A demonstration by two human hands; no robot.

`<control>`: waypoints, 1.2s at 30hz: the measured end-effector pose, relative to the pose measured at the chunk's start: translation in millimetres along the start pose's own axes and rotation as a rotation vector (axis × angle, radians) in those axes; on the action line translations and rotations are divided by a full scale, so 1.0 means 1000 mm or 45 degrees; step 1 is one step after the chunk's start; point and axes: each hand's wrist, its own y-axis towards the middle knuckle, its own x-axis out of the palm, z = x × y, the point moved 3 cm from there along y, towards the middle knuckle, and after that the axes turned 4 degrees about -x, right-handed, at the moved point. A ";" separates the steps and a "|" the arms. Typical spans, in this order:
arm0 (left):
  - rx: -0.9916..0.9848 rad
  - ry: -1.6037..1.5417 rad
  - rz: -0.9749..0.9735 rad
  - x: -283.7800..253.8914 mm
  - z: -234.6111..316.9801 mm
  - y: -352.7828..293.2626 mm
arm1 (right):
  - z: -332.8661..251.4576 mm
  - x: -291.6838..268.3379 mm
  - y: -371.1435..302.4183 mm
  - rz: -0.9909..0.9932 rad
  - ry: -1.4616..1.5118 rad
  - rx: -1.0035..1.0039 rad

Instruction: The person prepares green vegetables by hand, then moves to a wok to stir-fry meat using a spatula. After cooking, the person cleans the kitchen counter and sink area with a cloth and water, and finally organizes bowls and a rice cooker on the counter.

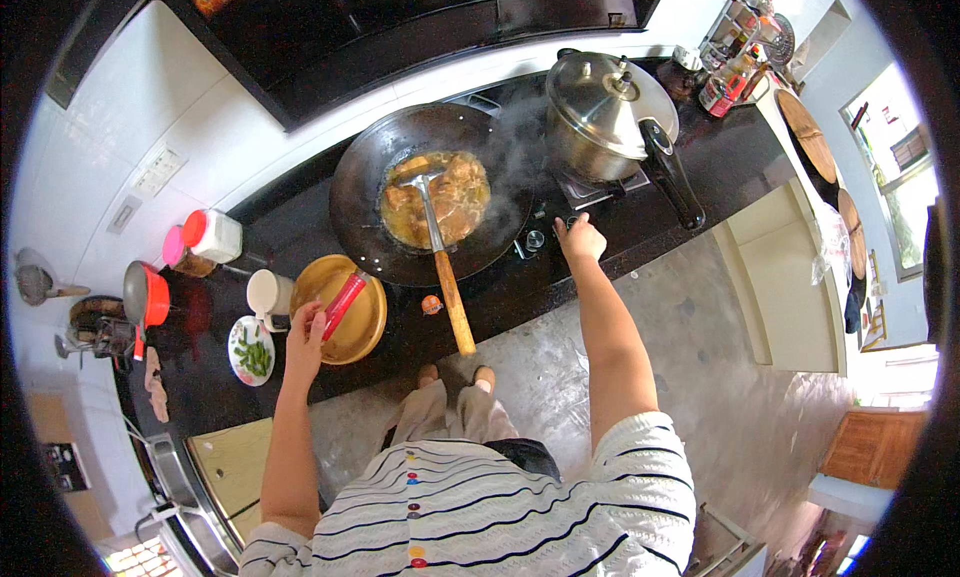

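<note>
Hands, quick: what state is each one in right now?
Left hand: closed, holding a slim red packet.
Right hand: beside a stove knob; open or closed, cannot be told.

Head fisheye, looking steeply down past wearer's striped top [480, 502]. Faces counter [735, 152]; wok [358, 182] near, just above mid-frame.

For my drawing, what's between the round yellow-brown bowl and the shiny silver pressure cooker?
In the head view, a round black metal wok holding steaming brown food.
</note>
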 end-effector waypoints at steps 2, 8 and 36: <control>-0.038 -0.016 0.013 0.000 -0.003 0.000 | 0.005 0.011 0.010 0.005 -0.032 0.007; -0.035 0.042 0.014 0.003 -0.008 -0.001 | 0.009 0.028 0.018 0.001 0.005 -0.004; 0.053 0.097 0.063 0.003 -0.037 0.014 | 0.043 0.026 0.007 0.211 0.419 -0.550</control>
